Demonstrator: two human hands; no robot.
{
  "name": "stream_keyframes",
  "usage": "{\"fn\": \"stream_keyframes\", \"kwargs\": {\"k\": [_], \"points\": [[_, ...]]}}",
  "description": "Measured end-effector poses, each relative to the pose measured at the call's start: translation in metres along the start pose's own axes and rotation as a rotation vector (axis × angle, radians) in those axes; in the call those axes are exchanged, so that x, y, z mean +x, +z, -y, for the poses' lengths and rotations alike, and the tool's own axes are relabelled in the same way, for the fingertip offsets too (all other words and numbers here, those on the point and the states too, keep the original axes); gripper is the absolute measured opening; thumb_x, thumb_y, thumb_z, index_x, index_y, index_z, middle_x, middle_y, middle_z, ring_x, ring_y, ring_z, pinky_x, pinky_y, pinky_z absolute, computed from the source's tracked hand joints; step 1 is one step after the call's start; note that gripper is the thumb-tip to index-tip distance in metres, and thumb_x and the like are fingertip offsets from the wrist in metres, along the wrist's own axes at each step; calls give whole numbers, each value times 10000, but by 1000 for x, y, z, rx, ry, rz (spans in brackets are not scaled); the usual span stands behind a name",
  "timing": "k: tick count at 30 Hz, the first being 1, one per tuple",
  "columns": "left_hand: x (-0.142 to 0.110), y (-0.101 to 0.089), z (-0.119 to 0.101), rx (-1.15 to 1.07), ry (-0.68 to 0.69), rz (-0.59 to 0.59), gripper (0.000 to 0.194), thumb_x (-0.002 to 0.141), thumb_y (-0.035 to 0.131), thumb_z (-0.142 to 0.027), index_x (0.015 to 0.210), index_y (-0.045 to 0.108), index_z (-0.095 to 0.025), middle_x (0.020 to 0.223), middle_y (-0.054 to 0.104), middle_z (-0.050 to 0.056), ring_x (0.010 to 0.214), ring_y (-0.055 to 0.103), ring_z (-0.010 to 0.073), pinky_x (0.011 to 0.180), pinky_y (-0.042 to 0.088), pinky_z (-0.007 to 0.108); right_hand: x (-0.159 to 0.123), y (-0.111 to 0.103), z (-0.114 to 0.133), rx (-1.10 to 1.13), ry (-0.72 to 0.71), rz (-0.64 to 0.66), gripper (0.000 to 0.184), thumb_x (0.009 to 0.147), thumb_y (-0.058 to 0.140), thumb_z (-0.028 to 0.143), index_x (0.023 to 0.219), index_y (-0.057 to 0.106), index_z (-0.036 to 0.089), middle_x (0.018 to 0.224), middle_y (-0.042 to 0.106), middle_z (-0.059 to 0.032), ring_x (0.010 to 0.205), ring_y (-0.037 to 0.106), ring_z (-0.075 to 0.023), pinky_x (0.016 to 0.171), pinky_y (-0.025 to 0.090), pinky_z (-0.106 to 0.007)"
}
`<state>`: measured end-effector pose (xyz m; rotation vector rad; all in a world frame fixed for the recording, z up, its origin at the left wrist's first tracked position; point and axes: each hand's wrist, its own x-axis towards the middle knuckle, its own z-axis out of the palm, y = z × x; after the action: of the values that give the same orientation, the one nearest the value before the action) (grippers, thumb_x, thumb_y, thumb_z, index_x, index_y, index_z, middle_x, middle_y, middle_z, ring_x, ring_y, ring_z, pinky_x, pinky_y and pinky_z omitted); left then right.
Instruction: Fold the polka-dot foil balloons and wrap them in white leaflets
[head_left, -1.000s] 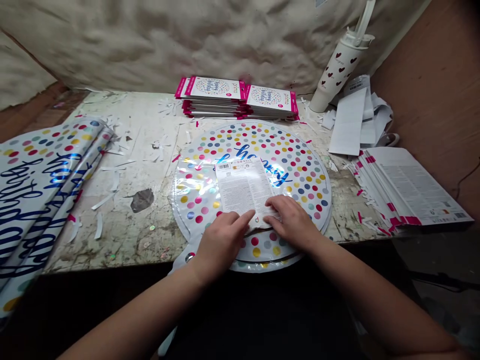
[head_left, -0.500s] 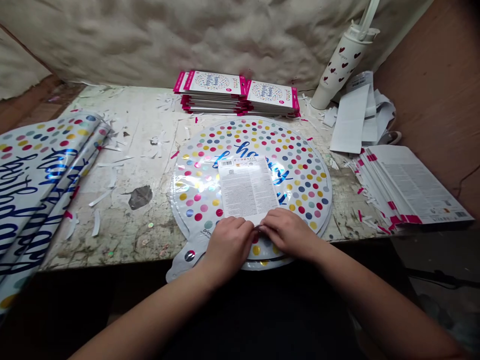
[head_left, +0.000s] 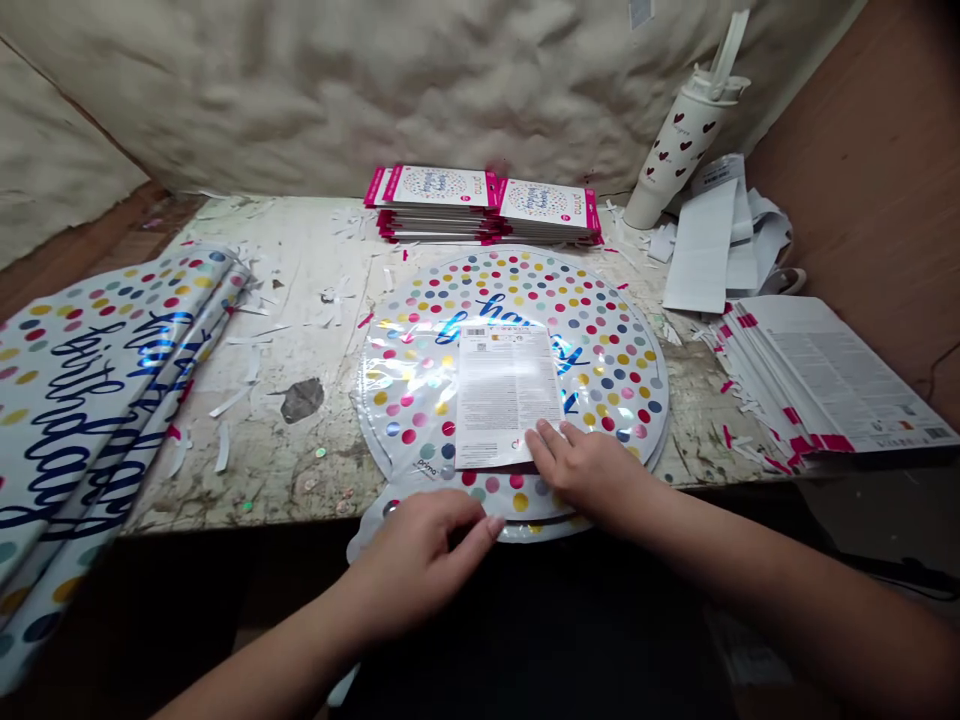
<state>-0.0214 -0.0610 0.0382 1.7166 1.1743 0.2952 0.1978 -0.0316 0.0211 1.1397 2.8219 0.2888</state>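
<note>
A printed cardboard packet (head_left: 506,395), back side up with a barcode at its top, lies on a flat round foil balloon (head_left: 607,330) covered in coloured dots. At least one more foil balloon shows beneath at the lower rim. The fingers of my right hand (head_left: 589,462) rest spread on the packet's lower right corner. My left hand (head_left: 424,545) is off the packet, above the balloon's lower left edge by its tail. Its thumb points out to the right, apart from the curled fingers, and nothing shows in it.
Two stacks of pink-edged packets (head_left: 442,190) stand at the back. More packets (head_left: 840,375) lie fanned at right, below white paper strips (head_left: 701,245) and a tumbler with hearts (head_left: 679,150). Folded foil balloons (head_left: 112,400) overhang the table's left front edge. Paper scraps litter the worn table (head_left: 292,480).
Both hands were at the packet's lower edge, pinching it half a second ago. My left hand has since let go and drawn back down and left; my right hand has opened onto the corner.
</note>
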Motion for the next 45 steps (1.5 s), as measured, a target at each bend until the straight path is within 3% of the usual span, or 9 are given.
{"fn": "stream_keyframes", "kwargs": {"k": [2, 5, 9, 14, 24, 30, 35, 39, 45], "points": [[10, 5, -4, -547, -197, 117, 362, 889, 389, -441, 886, 622, -163, 821, 662, 61, 622, 602, 136, 533, 460, 233, 2, -10, -1, -3, -20, -156, 313, 839, 418, 48, 1087, 606, 20, 1047, 643, -219, 892, 628, -303, 663, 533, -408], [28, 7, -4, -1095, -288, -85, 279, 871, 487, -367, 879, 617, -120, 815, 662, 75, 667, 626, 115, 549, 474, 181, 2, -19, 2, 22, -31, -404, 273, 857, 439, 82, 1048, 626, 27, 950, 671, -178, 904, 608, -284, 747, 504, -423], [40, 7, -5, -1249, -330, -304, 139, 817, 591, -199, 729, 600, -92, 627, 633, 50, 564, 611, 103, 502, 477, 164, 0, -18, 16, 79, 2, -531, 258, 860, 452, 85, 1041, 632, 43, 891, 677, -150, 872, 597, -260, 724, 499, -395], [39, 12, -7, -1613, -385, -234, 102, 829, 563, -206, 791, 619, -130, 684, 648, 18, 635, 620, 112, 633, 526, 243, -6, -12, 21, 254, 58, -534, 264, 859, 471, 107, 1084, 608, 79, 920, 663, -148, 918, 584, -254, 776, 487, -411], [41, 19, -4, -1054, -198, -309, 286, 711, 671, -409, 720, 583, -136, 661, 642, 18, 620, 622, 159, 609, 514, 272, 22, -14, -4, 957, 108, -505, 153, 862, 481, 180, 882, 632, 164, 837, 619, -76, 794, 577, -161, 716, 481, -289], [34, -6, -2, -576, -89, -493, 245, 786, 587, -386, 919, 526, -190, 820, 650, 25, 745, 633, 187, 648, 511, 287, -61, -17, -43, 761, 179, 109, 170, 798, 606, 327, 663, 647, 232, 624, 616, 6, 557, 585, -140, 520, 470, -248], [28, -30, -46, 174, 351, -459, 284, 822, 504, -170, 1090, 548, -257, 887, 678, 38, 802, 639, 209, 731, 492, 331, -69, -40, -65, 369, 554, -598, 510, 737, 668, 365, 1209, 538, 222, 1285, 495, -123, 1181, 451, -343, 964, 377, -522], [38, -46, -80, 180, 653, -428, 343, 802, 560, -153, 1119, 570, -284, 991, 674, 40, 875, 625, 195, 804, 486, 323, -29, -47, -71, 917, 242, -793, 218, 803, 595, 214, 1009, 641, 265, 1059, 653, -56, 1045, 581, -266, 951, 427, -491], [94, -87, -63, 374, 656, -555, 303, 851, 488, -167, 1124, 600, -237, 1054, 667, 56, 954, 619, 201, 842, 479, 314, 12, -12, -85, 1468, 619, -1014, 301, 789, 625, 315, 1078, 572, 252, 1013, 676, -63, 927, 642, -235, 793, 541, -413]]}}
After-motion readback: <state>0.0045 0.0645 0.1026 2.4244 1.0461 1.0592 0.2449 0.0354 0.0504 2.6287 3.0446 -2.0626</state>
